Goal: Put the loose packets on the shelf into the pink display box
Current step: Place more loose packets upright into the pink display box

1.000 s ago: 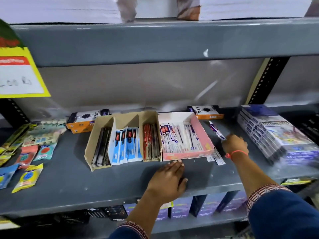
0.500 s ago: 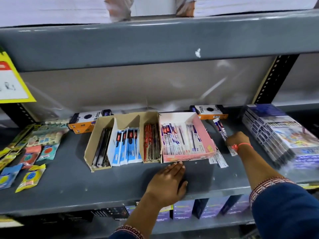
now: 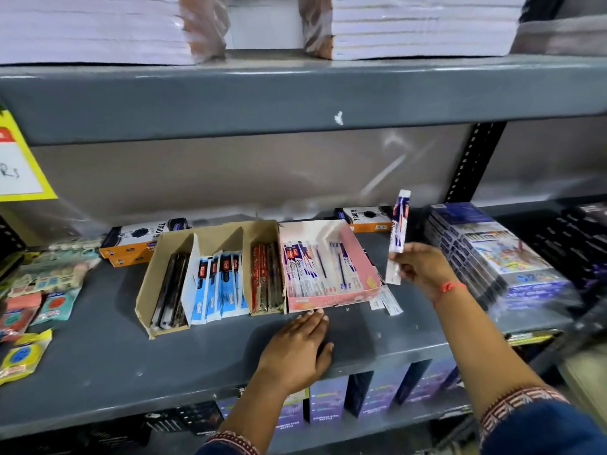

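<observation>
The pink display box point(image 3: 358, 255) sits mid-shelf, holding several white-and-blue packets. My right hand point(image 3: 423, 267) is just right of the box, raised off the shelf and shut on one long white-and-blue packet point(image 3: 398, 231) held upright. More loose packets point(image 3: 386, 300) lie flat on the shelf by the box's front right corner. My left hand point(image 3: 297, 349) rests flat on the shelf in front of the box, fingertips near its front edge, holding nothing.
A brown cardboard tray point(image 3: 210, 274) with black, blue and red packets adjoins the pink box on the left. Orange-and-black boxes point(image 3: 138, 239) stand behind. A wrapped stack of colour sets point(image 3: 492, 254) sits right. Small packets point(image 3: 42, 290) lie at far left. The upper shelf point(image 3: 295, 96) overhangs.
My right hand has picked one packet up off the shelf and lifted it upright beside the pink box. My left hand has stayed in place.
</observation>
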Demonstrator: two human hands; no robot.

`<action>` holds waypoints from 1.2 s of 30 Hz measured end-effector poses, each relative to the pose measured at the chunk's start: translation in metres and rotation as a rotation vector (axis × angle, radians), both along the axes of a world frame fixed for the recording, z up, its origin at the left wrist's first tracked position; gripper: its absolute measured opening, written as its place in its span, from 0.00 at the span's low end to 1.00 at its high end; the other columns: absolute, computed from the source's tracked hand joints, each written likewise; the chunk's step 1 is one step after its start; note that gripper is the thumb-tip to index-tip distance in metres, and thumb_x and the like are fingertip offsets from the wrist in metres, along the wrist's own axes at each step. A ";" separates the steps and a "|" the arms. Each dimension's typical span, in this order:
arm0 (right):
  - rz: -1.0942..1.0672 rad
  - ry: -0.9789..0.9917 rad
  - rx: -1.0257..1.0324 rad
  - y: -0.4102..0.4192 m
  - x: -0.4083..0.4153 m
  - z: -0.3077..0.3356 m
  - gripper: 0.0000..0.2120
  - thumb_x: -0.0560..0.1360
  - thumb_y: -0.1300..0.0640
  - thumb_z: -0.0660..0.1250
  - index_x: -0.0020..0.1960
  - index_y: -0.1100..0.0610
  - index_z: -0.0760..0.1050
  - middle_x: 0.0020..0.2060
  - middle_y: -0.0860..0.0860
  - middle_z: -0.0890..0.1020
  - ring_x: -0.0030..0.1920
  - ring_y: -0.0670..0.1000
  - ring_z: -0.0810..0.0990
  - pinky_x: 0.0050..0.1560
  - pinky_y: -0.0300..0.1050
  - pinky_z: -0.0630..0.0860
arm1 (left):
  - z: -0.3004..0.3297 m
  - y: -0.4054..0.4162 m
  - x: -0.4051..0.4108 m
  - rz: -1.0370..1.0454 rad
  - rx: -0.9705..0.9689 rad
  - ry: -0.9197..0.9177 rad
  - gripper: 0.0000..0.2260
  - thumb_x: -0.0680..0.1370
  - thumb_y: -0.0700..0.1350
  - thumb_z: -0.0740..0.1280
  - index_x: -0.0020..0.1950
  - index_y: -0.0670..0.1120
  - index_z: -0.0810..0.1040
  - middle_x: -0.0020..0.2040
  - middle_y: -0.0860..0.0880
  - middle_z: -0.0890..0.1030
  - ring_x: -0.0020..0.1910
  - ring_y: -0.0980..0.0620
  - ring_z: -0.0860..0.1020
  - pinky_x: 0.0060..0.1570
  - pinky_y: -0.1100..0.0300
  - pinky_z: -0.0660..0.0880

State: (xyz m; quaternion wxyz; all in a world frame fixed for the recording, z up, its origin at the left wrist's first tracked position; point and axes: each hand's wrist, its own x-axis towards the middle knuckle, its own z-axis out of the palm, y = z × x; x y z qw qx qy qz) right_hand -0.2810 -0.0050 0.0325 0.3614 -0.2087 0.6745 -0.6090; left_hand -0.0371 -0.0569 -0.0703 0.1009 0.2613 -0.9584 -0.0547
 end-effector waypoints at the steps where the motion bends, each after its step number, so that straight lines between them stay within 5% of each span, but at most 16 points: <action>1: 0.040 -0.009 -0.013 0.002 0.006 0.002 0.12 0.71 0.71 0.66 0.34 0.57 0.74 0.18 0.46 0.78 0.21 0.42 0.70 0.23 0.32 0.69 | 0.001 0.000 0.000 0.004 0.002 0.006 0.24 0.80 0.55 0.50 0.74 0.47 0.56 0.76 0.49 0.58 0.73 0.52 0.56 0.70 0.60 0.49; 6: 0.189 -0.038 -0.004 0.004 0.034 0.009 0.09 0.70 0.71 0.68 0.37 0.59 0.76 0.25 0.49 0.81 0.25 0.46 0.73 0.23 0.31 0.72 | 0.003 0.002 0.001 0.005 0.012 0.017 0.24 0.80 0.55 0.51 0.74 0.47 0.57 0.75 0.49 0.59 0.73 0.51 0.57 0.70 0.58 0.51; 12: 0.254 -0.047 0.017 -0.010 0.053 0.011 0.10 0.71 0.72 0.67 0.37 0.60 0.75 0.29 0.53 0.79 0.19 0.41 0.74 0.23 0.30 0.74 | 0.006 0.002 0.002 -0.007 -0.021 0.044 0.24 0.80 0.55 0.52 0.73 0.45 0.58 0.75 0.47 0.61 0.73 0.50 0.58 0.70 0.57 0.53; 18: 0.280 -0.071 0.041 -0.038 0.068 0.015 0.09 0.73 0.72 0.64 0.40 0.60 0.75 0.26 0.50 0.81 0.30 0.47 0.75 0.26 0.31 0.76 | 0.010 0.003 0.002 -0.017 0.022 0.072 0.24 0.79 0.53 0.55 0.72 0.44 0.61 0.74 0.46 0.63 0.72 0.49 0.61 0.68 0.57 0.60; 20: 0.274 -0.008 0.109 -0.054 0.076 0.012 0.10 0.72 0.73 0.65 0.40 0.58 0.73 0.30 0.53 0.77 0.29 0.47 0.72 0.23 0.31 0.74 | 0.011 0.004 0.004 -0.038 -0.046 0.122 0.22 0.75 0.53 0.64 0.64 0.43 0.73 0.64 0.46 0.76 0.62 0.50 0.75 0.55 0.60 0.74; 22: 0.288 0.080 0.200 -0.070 0.084 0.005 0.13 0.72 0.73 0.66 0.37 0.56 0.70 0.28 0.53 0.73 0.25 0.47 0.69 0.19 0.32 0.69 | 0.012 0.006 0.004 -0.052 -0.122 0.112 0.20 0.68 0.57 0.71 0.55 0.47 0.80 0.54 0.51 0.83 0.51 0.55 0.81 0.41 0.65 0.77; 26: 0.341 0.246 0.368 -0.097 0.095 -0.015 0.17 0.70 0.74 0.67 0.31 0.57 0.66 0.23 0.55 0.72 0.22 0.49 0.68 0.25 0.38 0.68 | 0.014 0.010 0.002 -0.051 -0.149 0.074 0.21 0.65 0.62 0.70 0.52 0.51 0.82 0.52 0.56 0.83 0.49 0.60 0.81 0.43 0.69 0.76; 30: 0.429 0.439 0.471 -0.110 0.102 -0.029 0.21 0.70 0.67 0.70 0.25 0.57 0.65 0.08 0.47 0.67 0.12 0.44 0.68 0.20 0.33 0.69 | 0.018 0.010 0.002 -0.037 -0.152 0.038 0.21 0.66 0.63 0.68 0.52 0.52 0.82 0.52 0.57 0.83 0.49 0.61 0.80 0.43 0.70 0.75; 36: 0.413 0.466 0.472 -0.112 0.095 -0.032 0.13 0.70 0.65 0.70 0.29 0.55 0.72 0.16 0.48 0.75 0.18 0.44 0.74 0.32 0.39 0.76 | 0.018 0.010 0.001 -0.032 -0.138 0.024 0.22 0.65 0.62 0.69 0.52 0.51 0.82 0.51 0.56 0.84 0.48 0.60 0.80 0.44 0.70 0.74</action>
